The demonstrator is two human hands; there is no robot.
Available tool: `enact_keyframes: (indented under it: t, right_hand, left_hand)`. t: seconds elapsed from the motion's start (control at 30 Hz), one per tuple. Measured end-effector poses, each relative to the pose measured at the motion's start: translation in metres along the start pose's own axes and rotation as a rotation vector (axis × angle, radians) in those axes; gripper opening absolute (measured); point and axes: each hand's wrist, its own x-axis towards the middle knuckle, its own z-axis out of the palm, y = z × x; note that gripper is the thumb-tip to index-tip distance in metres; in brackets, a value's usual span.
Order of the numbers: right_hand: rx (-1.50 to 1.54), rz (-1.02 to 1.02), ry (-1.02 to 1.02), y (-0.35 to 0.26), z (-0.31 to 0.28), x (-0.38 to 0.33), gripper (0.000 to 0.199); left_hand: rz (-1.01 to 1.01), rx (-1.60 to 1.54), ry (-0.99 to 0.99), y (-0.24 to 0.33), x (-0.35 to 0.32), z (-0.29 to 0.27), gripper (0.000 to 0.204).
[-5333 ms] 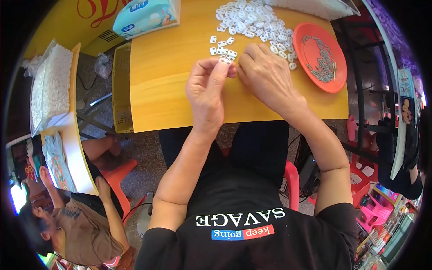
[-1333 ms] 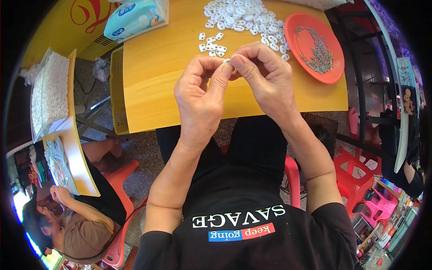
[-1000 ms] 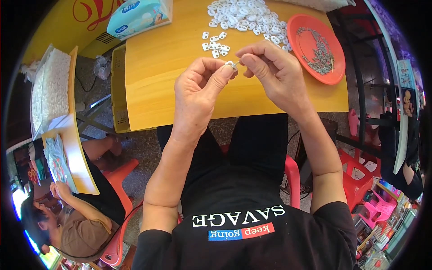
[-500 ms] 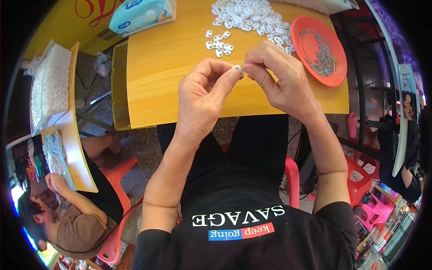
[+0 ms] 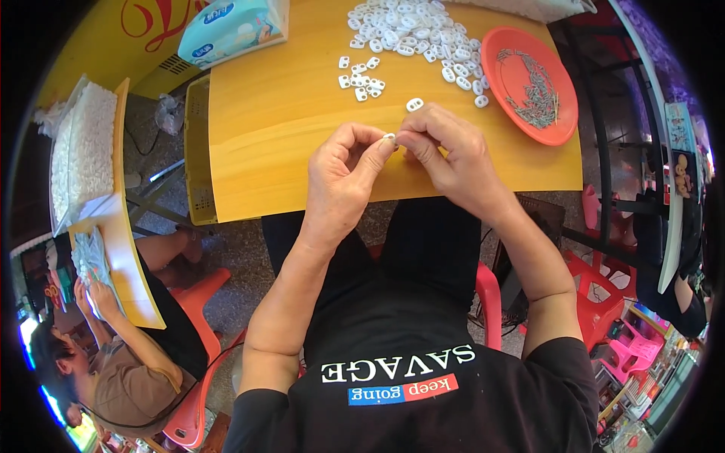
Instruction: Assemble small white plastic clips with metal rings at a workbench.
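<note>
Between the thumb and forefinger of my left hand (image 5: 340,177) is a small white plastic piece (image 5: 390,137), mostly covered by the fingertips. My right hand (image 5: 451,151) pinches right beside it, its fingertips touching or almost touching the piece; whatever they hold is too small to make out. Just beyond my right knuckles lies a single white oval piece with two holes (image 5: 414,105). A large pile of similar white pieces (image 5: 411,26) spreads at the far side of the table. A small group of white two-holed pieces (image 5: 361,79) lies left of it.
A red plate (image 5: 496,94) of small grey metal parts stands on the yellow table (image 5: 264,151) at right. A blue tissue pack (image 5: 234,30) sits at the far left corner. At left, a person (image 5: 124,362) works at another table with a bag of white pieces (image 5: 83,147).
Both hands have come slightly closer to me, still pinched together. The single white oval piece beyond my right hand now shows. At left, the other person's hands have moved apart.
</note>
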Motion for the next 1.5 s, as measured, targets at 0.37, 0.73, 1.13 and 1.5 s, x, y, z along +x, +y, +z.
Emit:
enact_keyframes:
  t: [0.37,0.73,1.13,1.5]
  right_hand:
    - [-0.360,-0.023,-0.114,0.030,-0.030,0.024,0.014]
    - [0.191,0.610,-0.085,0.012,-0.024,0.022,0.024]
    - [1.014,0.594,0.072,-0.018,-0.011,0.015,0.027]
    - [1.160,0.625,0.073,-0.016,-0.009,0.014,0.026]
  left_hand:
    - [0.009,-0.197,-0.004,-0.007,0.001,-0.010,0.012]
    - [0.018,-0.253,0.062,0.005,0.004,0.001,0.011]
    - [0.057,-0.242,0.069,0.024,0.006,0.013,0.012]
    - [0.075,-0.256,0.068,0.030,0.003,0.016,0.012]
